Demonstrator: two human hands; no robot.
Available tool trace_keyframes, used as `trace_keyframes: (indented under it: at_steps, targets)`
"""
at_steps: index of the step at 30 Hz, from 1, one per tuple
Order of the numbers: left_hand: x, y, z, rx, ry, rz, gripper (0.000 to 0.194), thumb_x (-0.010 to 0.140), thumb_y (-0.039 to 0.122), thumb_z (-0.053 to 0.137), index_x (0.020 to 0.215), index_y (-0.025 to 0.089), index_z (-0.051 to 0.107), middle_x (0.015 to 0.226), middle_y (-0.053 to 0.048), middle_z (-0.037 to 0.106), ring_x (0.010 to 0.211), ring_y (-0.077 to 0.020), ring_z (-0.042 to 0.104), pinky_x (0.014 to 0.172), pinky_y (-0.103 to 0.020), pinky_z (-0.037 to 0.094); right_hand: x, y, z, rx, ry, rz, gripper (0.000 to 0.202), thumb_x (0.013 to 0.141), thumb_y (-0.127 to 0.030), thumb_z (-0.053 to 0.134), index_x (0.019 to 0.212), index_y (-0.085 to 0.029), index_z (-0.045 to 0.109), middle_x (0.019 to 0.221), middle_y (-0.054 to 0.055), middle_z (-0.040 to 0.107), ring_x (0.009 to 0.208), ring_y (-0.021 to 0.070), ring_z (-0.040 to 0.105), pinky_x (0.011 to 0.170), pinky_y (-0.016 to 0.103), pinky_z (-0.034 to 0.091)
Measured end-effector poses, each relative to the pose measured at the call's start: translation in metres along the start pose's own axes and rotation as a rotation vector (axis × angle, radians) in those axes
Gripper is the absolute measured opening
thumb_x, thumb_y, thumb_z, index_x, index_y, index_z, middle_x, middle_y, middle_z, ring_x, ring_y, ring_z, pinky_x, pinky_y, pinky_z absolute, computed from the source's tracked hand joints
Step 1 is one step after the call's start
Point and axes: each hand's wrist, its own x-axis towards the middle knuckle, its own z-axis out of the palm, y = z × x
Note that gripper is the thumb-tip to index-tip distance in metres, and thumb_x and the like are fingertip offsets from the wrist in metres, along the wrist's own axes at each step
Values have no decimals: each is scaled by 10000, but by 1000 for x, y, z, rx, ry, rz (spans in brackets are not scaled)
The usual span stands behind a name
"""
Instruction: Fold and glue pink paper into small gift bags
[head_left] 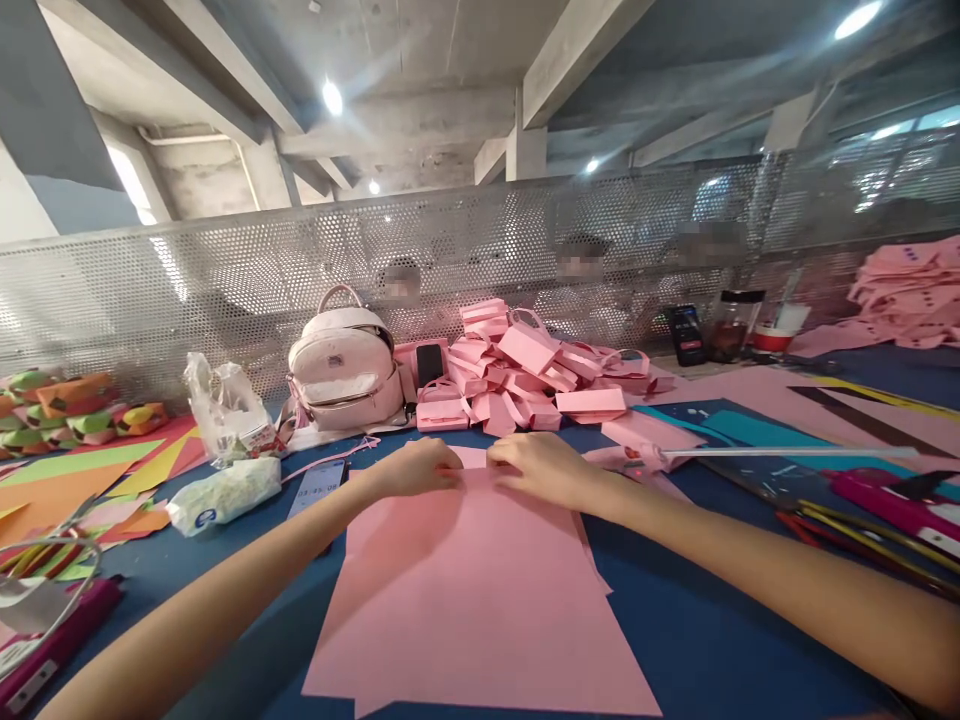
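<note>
Fingertips of your left hand [418, 466] and right hand [541, 468] are curled down and pressed onto the far edge of the pink paper [472, 590], close together; whether they pinch a fold or only hold it flat, you cannot tell. The paper is a small stack, at least two sheets by the offset corners, lying on the table right in front of you between your two forearms.

Just beyond your hands you have one heap of folded pink paper boxes [532, 375], too many and too jumbled to count. One pale pink backpack [346, 365] stands left of the heap, with a dark phone [429, 362] propped beside it. Further left are one clear plastic bag [225, 405], contents unclear, and one wrapped packet [225, 492] lying flat. Coloured paper sheets [82, 470] spread at your far left.

The table [675, 620] is covered in dark blue. On your right lies a long ruler [787, 452], and a second pile of pink pieces [904, 285] sits in the far corner. A perforated metal screen [225, 270] runs along the back under a concrete ceiling with lamps. A jar [733, 322] stands against the screen, its contents unclear.
</note>
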Motion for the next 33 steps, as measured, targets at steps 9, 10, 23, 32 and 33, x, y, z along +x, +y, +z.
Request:
trace_keyframes:
  at_steps: [9,10,23,32,33]
  targets:
    - [-47,-8,39,227,246,-240,385,869,56,467,1076,232,740,945,-42,785,846,-222,721,704,-260,486,-15,10,20,-195,138,-138,205,913,-26,492,896,-182,623,934,39,697,833,182,627,666,282,375]
    - [-52,-9,43,241,248,-237,410,886,56,460,1140,247,720,1000,-38,785,890,-221,732,742,-266,515,-15,9,21,-225,139,-171,217,906,-9,481,901,-177,618,938,45,691,823,184,624,657,285,385]
    - [-89,7,91,572,194,69,668,1025,416,412,1553,68,195,1559,-197,335,1429,-320,378,1101,-500,453,-20,-12,53,328,-186,-170,579,995,-348,505,1522,-154,368,1587,113,353,1472,241,304,1223,455,251]
    - [-91,3,103,616,164,116,910,973,644,366,1574,40,49,1551,-240,324,1435,-365,354,1081,-483,442,-20,-3,64,416,-265,-195,635,1013,-446,447,1562,-182,271,1633,67,238,1508,233,204,1244,471,168]
    - [-92,2,104,632,168,123,913,968,660,355,1572,34,76,1550,-234,333,1437,-358,355,1086,-469,433,-20,-3,64,417,-269,-196,629,1014,-437,446,1563,-185,270,1634,64,236,1508,232,203,1245,471,167]
